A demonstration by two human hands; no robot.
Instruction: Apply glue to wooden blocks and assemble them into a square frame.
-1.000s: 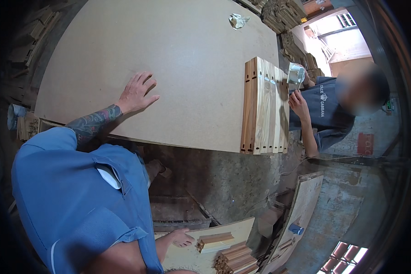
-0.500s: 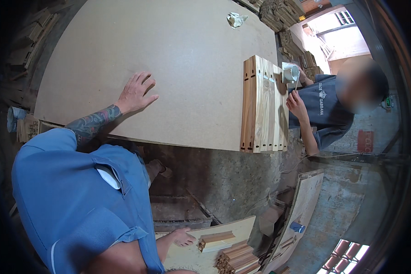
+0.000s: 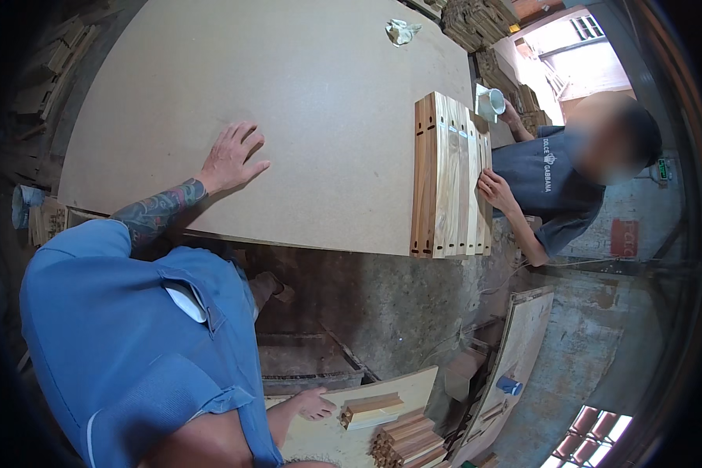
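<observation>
My left hand (image 3: pixel 234 156) lies flat on a large pale board table (image 3: pixel 312 101), its fingers spread and nothing in them. My right hand (image 3: pixel 316 405) rests at a second, smaller board (image 3: pixel 312 441), fingers stretched out and no object visible in them. A short bundle of wooden strips (image 3: pixel 373 411) lies just beyond the right fingertips. Beside that is a bigger stack of wooden strips (image 3: pixel 409 443). On the large table's right side stands a row of upright wooden pieces (image 3: pixel 448 179) with dark slots near their ends, well apart from my left hand.
Across the table a co-worker (image 3: pixel 546 171) in a dark shirt holds a white cup (image 3: pixel 490 104) and touches the wooden row. A crumpled wad (image 3: pixel 402 32) lies on the table's far part. A leaning board (image 3: pixel 515 343) carries a blue container (image 3: pixel 509 385). Stacked timber (image 3: pixel 480 23) stands behind.
The co-worker's cup hand has moved up and slightly left; the other hand has come down onto the wooden row. Both my hands stay in place.
</observation>
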